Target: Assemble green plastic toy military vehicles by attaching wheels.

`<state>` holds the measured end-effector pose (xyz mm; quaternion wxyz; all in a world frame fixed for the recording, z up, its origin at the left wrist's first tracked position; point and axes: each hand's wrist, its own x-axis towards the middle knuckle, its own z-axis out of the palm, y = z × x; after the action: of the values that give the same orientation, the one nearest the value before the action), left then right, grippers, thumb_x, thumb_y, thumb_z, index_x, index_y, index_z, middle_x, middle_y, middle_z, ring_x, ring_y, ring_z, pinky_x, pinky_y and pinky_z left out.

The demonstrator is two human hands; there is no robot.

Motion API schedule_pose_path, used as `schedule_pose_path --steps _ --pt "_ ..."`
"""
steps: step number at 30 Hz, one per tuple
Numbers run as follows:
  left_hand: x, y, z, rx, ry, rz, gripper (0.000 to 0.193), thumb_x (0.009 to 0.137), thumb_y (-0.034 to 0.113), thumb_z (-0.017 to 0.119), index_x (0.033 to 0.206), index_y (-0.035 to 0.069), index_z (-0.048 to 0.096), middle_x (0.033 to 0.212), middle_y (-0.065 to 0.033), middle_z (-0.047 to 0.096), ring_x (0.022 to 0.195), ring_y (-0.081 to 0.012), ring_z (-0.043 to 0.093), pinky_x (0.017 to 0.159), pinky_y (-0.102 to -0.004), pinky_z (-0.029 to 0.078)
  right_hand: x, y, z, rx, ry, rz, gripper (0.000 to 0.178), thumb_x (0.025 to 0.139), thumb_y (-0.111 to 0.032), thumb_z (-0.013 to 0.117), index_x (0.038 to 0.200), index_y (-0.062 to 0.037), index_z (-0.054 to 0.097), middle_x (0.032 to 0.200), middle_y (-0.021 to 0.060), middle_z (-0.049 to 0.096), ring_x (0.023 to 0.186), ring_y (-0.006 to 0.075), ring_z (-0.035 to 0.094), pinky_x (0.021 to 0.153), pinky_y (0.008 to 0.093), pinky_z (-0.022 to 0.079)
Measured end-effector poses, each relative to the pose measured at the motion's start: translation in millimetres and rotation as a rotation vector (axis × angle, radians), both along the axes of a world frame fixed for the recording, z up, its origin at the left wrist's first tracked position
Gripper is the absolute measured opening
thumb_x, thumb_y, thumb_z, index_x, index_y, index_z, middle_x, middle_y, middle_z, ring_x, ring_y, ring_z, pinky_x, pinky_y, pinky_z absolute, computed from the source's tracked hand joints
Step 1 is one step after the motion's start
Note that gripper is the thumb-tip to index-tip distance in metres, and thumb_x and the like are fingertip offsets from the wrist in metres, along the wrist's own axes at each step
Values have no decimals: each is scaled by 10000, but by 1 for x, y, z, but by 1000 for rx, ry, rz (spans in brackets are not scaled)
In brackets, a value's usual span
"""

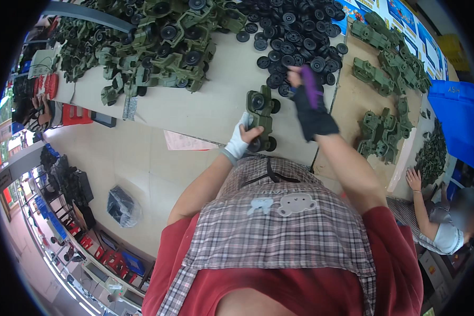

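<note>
My left hand (240, 138), in a white fingerless glove, grips a dark green toy truck (262, 113) near the table's front edge. Black wheels show on the truck's sides, and its underside cannot be seen clearly. My right hand (306, 95), in a black and purple glove with bare fingertips, reaches over the near edge of a heap of black toy wheels (295, 39). Motion smears its fingers, and whether a wheel is between them cannot be made out.
Green toy trucks with wheels (168, 47) are piled at the back left. Green truck bodies (379, 131) lie on cardboard to the right. A co-worker's hand (414, 179) rests beside small green parts (432, 152), near a blue bin (456, 118). A wrapped dark bundle (124, 206) is on the floor.
</note>
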<state>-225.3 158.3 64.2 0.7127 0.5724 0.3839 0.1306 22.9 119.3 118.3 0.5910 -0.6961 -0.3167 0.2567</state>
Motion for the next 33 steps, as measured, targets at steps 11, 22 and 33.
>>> schedule_pose_path --steps 11,22,33 --pt "16 142 147 142 -80 -58 843 877 243 830 1604 65 441 1347 -52 650 1200 -147 615 1021 -321 504 7 -223 15 -415 -31 -153 200 1085 -244 627 1078 -47 594 874 8 536 774 142 544 651 320 485" --pt "42 438 256 1455 953 431 1050 861 589 814 1557 -52 359 1445 -291 579 1343 -455 562 1113 -504 492 -14 -259 32 -341 -357 -49 226 1071 -232 599 1133 -16 610 1019 93 598 817 173 594 615 339 502" --pt "-20 408 134 1543 474 58 696 912 136 797 1534 6 514 1519 -235 563 1390 -426 536 1184 -452 417 95 -363 50 -705 -758 -642 452 924 -223 751 1307 -4 651 1188 246 681 1127 439 640 975 513 508"
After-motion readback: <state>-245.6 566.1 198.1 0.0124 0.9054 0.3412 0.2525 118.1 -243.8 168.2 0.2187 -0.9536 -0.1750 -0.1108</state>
